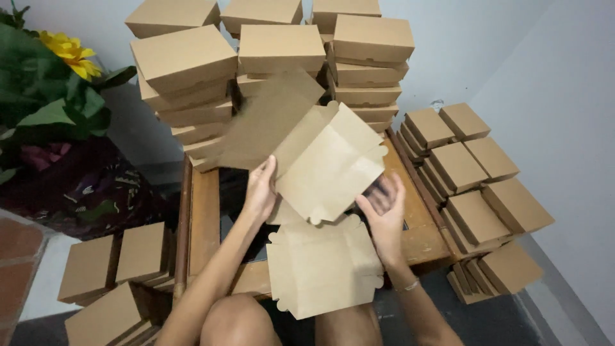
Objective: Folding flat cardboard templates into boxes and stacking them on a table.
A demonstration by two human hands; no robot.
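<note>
Left hand [261,192]: fingers closed on left edge of flat brown cardboard blank [330,163], held tilted above low wooden table [204,221]. Right hand [384,214]: fingers curled under blank's lower right edge, blurred, grip unclear. Second flat blank [323,266] below, over knees. Behind: tall stacks of folded boxes [282,48]. Right, on floor: more boxes in rows [477,186]. Left: sunflower [69,52].
</note>
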